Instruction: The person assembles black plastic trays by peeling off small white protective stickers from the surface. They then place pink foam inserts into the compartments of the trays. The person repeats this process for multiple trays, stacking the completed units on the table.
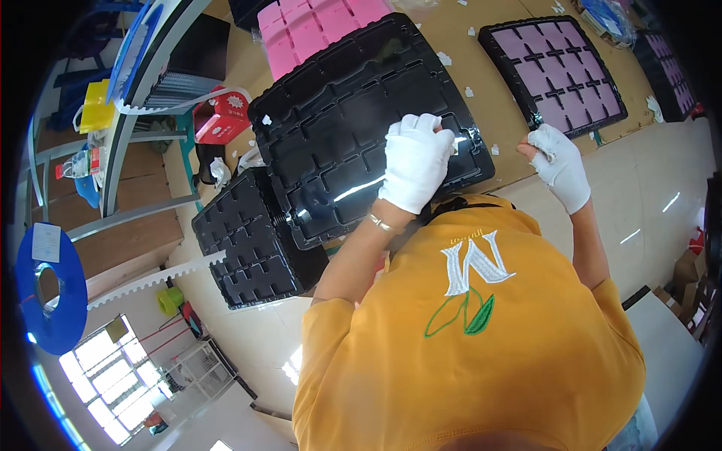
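Observation:
My left hand (417, 161), in a white glove with bare fingertips, is closed over the near right part of a large black plastic tray (353, 98) with molded compartments. Whatever its curled fingers may hold is hidden or too small to name. At the right, my gloved right hand (558, 167) is raised near the front edge of the table, its fingers pinched together, with any small thing in them not made out. It is close to the near corner of a black tray with pink-purple compartments (560, 71). A small pale scrap lies by my left fingertips.
A pink molded tray (316, 30) lies behind the large one. Stacked black trays (248, 240) stand at the left, near a red box (222, 116). Paper scraps dot the brown tabletop (470, 45). A metal shelf frame (143, 214) and a blue reel (51, 289) are at far left.

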A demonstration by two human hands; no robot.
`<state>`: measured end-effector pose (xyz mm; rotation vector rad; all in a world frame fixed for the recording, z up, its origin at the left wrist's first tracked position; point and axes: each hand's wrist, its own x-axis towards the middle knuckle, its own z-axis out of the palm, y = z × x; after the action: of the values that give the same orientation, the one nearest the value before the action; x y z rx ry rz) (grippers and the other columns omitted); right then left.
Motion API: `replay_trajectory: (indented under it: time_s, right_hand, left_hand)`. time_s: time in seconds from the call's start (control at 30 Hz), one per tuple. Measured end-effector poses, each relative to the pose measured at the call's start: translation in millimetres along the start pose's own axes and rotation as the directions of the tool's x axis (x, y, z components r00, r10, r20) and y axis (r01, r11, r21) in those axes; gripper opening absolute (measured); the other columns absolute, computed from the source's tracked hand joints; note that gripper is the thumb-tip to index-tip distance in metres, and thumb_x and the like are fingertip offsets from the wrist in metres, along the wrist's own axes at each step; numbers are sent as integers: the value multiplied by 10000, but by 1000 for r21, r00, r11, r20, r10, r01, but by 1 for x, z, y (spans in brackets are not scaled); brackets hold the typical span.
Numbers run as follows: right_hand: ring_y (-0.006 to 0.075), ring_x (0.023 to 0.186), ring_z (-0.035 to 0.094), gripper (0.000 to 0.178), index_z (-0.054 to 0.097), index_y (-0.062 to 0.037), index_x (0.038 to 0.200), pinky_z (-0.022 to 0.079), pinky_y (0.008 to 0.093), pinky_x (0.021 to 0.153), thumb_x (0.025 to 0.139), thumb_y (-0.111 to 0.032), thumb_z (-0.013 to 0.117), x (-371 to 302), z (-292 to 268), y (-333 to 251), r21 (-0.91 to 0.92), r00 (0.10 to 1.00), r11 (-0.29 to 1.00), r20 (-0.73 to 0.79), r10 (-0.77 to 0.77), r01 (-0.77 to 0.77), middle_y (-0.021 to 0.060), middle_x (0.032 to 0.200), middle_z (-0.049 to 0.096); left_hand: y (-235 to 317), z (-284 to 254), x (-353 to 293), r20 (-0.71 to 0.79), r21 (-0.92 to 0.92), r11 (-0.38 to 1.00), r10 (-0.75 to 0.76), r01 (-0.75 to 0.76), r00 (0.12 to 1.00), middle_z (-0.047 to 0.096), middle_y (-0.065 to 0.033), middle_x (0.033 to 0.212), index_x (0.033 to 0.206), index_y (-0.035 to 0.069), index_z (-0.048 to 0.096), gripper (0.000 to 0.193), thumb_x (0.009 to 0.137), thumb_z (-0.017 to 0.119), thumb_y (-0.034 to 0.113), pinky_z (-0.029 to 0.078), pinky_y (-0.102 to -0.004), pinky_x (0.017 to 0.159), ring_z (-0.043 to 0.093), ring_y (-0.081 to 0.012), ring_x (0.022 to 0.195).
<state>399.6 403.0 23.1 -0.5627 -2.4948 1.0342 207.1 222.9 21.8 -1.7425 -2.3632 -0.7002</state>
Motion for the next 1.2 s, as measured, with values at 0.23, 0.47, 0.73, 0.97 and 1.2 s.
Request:
replay_trajectory:
  time_s: [0.23,0.47,0.73,0.97,1.2]
  right_hand:
    - [282,733,554,129,645,-27,854,459,352,679,814,-121,723,2,-2,7,-69,999,998,43,12,-9,108,773,565]
    - [287,745,559,126,650,-38,856,461,361,687,807,-125,727,9,-3,16,-44,999,998,24,-35,36,108,776,567]
    - [288,734,557,123,656,-42,859,461,359,681,802,-120,732,12,-1,14,-38,999,999,33,-31,32,103,768,568]
    - [276,723,556,112,662,-49,856,460,352,669,802,-117,732,6,0,16,-39,1000,999,16,-19,19,96,758,568]
    - [274,704,555,116,660,-47,855,461,349,656,803,-120,733,-4,3,12,-42,999,998,-3,46,-46,96,757,566]
  left_hand:
    - [3,4,7,135,-7,998,-65,67,989,620,-39,864,780,137,696,44,749,691,169,460,-400,747,584,-276,856]
    - [6,3,5,66,38,999,-40,38,997,627,-51,868,783,121,685,33,753,683,136,474,-402,728,589,-286,841]
    - [-1,3,10,91,18,1000,17,-18,996,633,-54,905,772,122,685,37,739,667,121,464,-403,734,592,-273,853]
    - [1,2,9,150,69,994,69,-80,986,619,-45,898,883,116,666,142,742,657,99,430,-399,745,576,-272,856]
    - [-3,0,8,121,24,994,107,-111,987,622,-43,911,889,132,667,156,736,670,105,429,-392,742,583,-254,860]
